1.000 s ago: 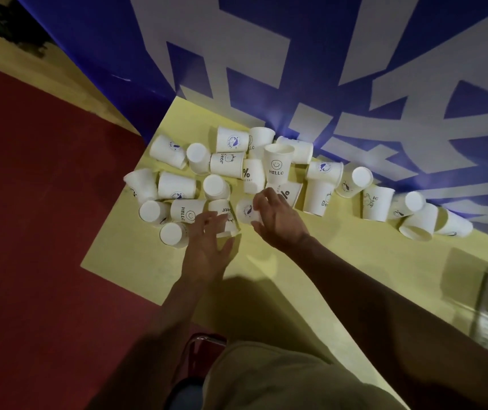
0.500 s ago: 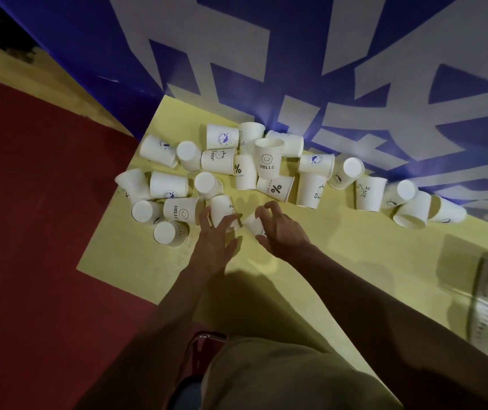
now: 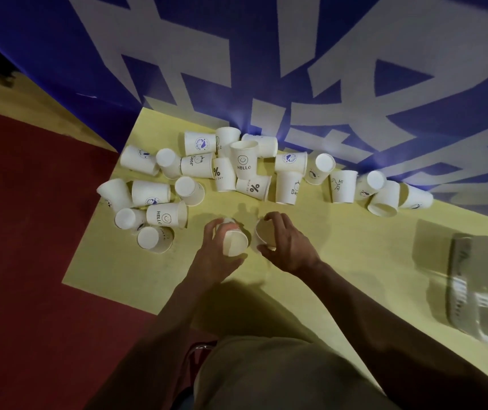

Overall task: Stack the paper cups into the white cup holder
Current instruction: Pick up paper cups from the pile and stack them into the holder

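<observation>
Gripping one paper cup (image 3: 234,242), the left hand (image 3: 218,255) curled round it. The right hand (image 3: 288,247) clutched another cup (image 3: 266,233) just beside, above the yellow counter (image 3: 340,261).

yellow table (image 3: 340,261); blue-and-white wall (image 3: 266,69), red floor (image 3: 29,261)

The cups (image 3: 244,161) are white, many printed in dark ink: a smiley with "HELLO", a "%" sign, "Bear", "Hi"; a few carry a round blue badge (image 3: 201,143). The surface (image 3: 340,255) under them is pale yellow. The floor (image 3: 29,247) at the left of the frame is dark red. The wall (image 3: 266,54) across the top is deep blue with broad white angular shapes.
</observation>
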The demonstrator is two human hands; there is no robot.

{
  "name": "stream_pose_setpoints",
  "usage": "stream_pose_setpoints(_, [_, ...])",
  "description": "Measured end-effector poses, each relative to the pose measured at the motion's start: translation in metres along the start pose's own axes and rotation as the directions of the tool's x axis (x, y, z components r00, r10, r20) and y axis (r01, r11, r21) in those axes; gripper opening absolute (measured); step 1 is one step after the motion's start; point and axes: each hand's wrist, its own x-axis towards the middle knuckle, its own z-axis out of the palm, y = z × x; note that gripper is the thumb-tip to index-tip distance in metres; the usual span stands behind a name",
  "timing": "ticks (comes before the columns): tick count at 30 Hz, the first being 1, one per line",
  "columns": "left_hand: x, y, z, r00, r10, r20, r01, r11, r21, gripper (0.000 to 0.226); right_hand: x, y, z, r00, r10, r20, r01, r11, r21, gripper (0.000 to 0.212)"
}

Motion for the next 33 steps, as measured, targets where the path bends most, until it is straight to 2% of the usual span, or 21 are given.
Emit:
stream_pose_setpoints(2, [-0.005, 0.01, 0.003, 1.0, 0.025, 0.018, -0.024, 0.999, -0.023, 0.076, -0.011, 0.002, -0.002, 1.0, -0.031, -0.001, 0.031, 0.998, 0.058, 0.075])
stream_pose_setpoints(4, [-0.011, 0.021, 0.006, 0.999, 0.023, 0.041, -0.021, 0.999, -0.038, 0.073, -0.023, 0.005, -0.006, 0.999, -0.051, -0.009, 0.052, 0.996, 0.074, 0.077])
stream_pose_setpoints(8, [-0.023, 0.043, 0.014, 0.996, 0.005, 0.089, -0.001, 0.999, -0.036, 0.075, -0.051, 0.016, -0.016, 0.998, -0.041, -0.046, 0.045, 0.995, 0.094, 0.067])
stream_pose_setpoints(19, [-0.056, 0.131, 0.069, 0.97, 0.19, 0.15, -0.191, 0.982, -0.009, 0.085, -0.178, 0.078, -0.062, 0.951, 0.01, -0.308, 0.036, 0.989, 0.143, 0.053])
stream_pose_setpoints(25, [-0.084, 0.208, 0.126, 0.961, 0.239, 0.139, -0.24, 0.971, -0.006, 0.083, -0.257, 0.141, -0.102, 0.91, -0.011, -0.414, 0.07, 0.99, 0.127, 0.052])
stream_pose_setpoints(33, [-0.134, 0.327, 0.244, 0.931, 0.341, 0.13, -0.343, 0.939, -0.008, 0.074, -0.376, 0.249, -0.17, 0.861, 0.041, -0.507, 0.036, 0.989, 0.141, 0.044])
